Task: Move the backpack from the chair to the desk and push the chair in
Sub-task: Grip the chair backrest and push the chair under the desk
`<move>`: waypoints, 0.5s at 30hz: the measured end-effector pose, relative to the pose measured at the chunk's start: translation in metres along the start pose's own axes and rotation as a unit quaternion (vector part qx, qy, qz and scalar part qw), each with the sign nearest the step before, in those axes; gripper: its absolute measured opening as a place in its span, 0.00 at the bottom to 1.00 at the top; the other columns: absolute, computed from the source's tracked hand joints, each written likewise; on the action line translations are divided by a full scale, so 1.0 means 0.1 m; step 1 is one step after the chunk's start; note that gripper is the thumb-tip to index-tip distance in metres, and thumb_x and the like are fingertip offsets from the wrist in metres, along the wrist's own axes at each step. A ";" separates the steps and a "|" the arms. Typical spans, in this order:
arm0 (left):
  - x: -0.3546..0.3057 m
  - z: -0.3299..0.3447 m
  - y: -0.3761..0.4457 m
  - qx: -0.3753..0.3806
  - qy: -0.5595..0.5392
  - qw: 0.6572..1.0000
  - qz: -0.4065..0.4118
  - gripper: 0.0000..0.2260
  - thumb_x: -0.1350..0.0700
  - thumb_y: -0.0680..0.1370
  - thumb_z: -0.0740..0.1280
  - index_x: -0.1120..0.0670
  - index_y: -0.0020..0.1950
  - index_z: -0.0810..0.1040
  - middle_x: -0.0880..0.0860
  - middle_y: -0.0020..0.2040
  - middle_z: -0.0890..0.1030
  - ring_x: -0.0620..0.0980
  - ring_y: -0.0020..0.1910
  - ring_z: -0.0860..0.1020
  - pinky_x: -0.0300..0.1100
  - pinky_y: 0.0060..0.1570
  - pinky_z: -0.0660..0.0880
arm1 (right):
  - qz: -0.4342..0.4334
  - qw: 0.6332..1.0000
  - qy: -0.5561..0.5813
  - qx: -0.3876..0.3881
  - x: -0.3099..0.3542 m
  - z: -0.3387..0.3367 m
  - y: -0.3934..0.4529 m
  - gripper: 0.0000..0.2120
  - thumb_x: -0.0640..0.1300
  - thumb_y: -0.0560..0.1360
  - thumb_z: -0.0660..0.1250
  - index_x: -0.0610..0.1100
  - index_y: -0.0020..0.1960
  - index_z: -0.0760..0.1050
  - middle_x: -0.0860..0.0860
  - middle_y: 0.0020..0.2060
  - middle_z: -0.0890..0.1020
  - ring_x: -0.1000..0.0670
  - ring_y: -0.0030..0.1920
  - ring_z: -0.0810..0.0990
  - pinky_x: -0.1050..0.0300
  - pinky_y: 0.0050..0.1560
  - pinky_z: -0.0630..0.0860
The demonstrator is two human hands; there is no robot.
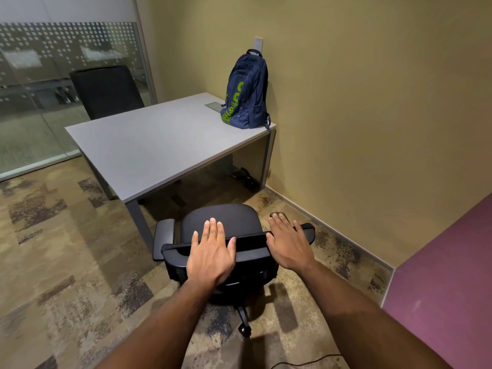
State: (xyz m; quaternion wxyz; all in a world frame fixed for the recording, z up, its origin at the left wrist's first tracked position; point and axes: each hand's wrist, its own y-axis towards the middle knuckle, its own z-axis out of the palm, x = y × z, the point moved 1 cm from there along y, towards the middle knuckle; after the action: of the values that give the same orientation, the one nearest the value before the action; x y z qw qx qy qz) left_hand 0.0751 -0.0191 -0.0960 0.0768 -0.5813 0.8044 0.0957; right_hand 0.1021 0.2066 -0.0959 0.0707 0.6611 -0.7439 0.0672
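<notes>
A navy backpack (246, 93) with green lettering stands upright on the far right corner of the grey desk (149, 145), leaning against the wall. A black office chair (226, 222) with armrests stands on the carpet in front of the desk's near corner, its seat outside the desk. My left hand (211, 253) lies flat on the top edge of the chair's backrest, fingers spread. My right hand (288, 242) rests flat on the right end of the same edge, fingers apart. Neither hand curls around anything.
A second black chair (106, 91) stands behind the desk by a glass partition (40, 102). A yellow wall runs along the right, with a purple panel (447, 288) at the near right. Cables lie under the desk. A metal grommet plate (214, 106) sits beside the backpack.
</notes>
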 end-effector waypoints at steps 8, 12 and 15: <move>0.23 -0.03 0.21 0.017 0.007 1.000 0.023 0.32 0.43 0.82 0.39 0.58 0.82 0.51 0.56 0.82 0.51 0.52 0.81 0.48 0.54 0.79 0.48 | 0.025 1.000 0.005 0.000 0.20 0.03 0.11 0.30 0.57 0.82 0.43 0.47 0.81 0.55 0.51 0.82 0.55 0.53 0.81 0.48 0.45 0.79 0.44; 0.34 -0.08 0.35 0.034 0.011 0.999 0.030 0.30 0.44 0.82 0.43 0.58 0.82 0.52 0.57 0.82 0.52 0.52 0.81 0.49 0.54 0.79 0.48 | 0.032 0.999 0.006 0.000 0.31 0.01 0.20 0.29 0.56 0.83 0.44 0.46 0.81 0.57 0.50 0.81 0.57 0.52 0.81 0.50 0.44 0.79 0.45; 0.41 -0.11 0.45 0.046 0.008 0.998 0.038 0.31 0.45 0.81 0.43 0.58 0.82 0.52 0.57 0.82 0.53 0.53 0.81 0.49 0.54 0.79 0.49 | 0.033 0.999 0.003 -0.004 0.36 0.02 0.28 0.28 0.55 0.83 0.44 0.46 0.80 0.60 0.50 0.81 0.58 0.52 0.80 0.51 0.42 0.79 0.47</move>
State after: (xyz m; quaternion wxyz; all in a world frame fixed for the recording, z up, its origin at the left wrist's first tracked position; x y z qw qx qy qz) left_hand 0.0195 -0.0454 -0.0923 0.0937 -0.5464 0.8303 0.0566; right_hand 0.0706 0.1744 -0.0909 0.0736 0.6358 -0.7653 0.0683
